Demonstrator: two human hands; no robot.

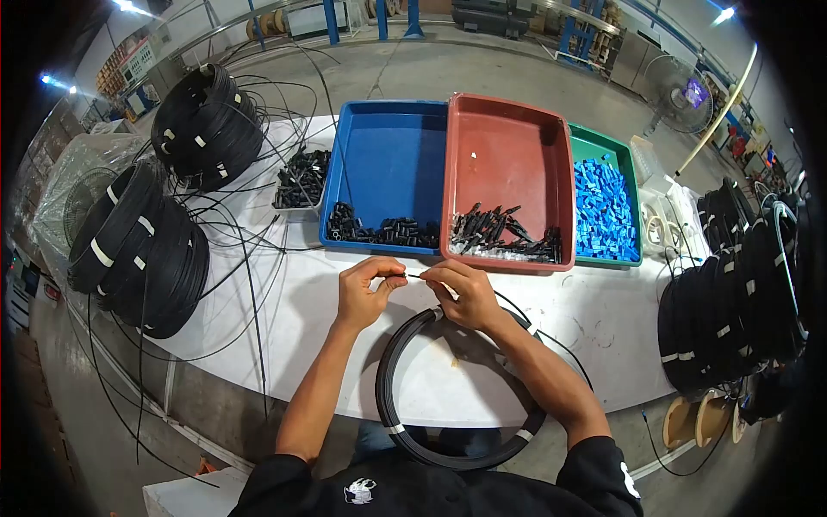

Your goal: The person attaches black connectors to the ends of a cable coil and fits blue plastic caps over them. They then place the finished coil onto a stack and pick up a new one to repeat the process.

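My right hand [465,295] pinches a thin black cable [415,276] near its end. My left hand [366,291] faces it, thumb and fingers closed on a small black piece, mostly hidden, at the cable's tip. Below both hands, a coil of black cable [386,379] with white tape bands lies partly on the table and overhangs its front edge towards my lap. Just beyond my hands stand a blue tray [392,155] with small black parts and a red tray [512,164] with longer black parts and clear pieces.
Right of the red tray, a green tray [636,194] holds many small blue parts. A small box of black parts [303,177] stands left. Large black cable coils [142,250] stack at the left, with loose ends trailing; more coils [711,310] stand at the right of the white table [301,302].
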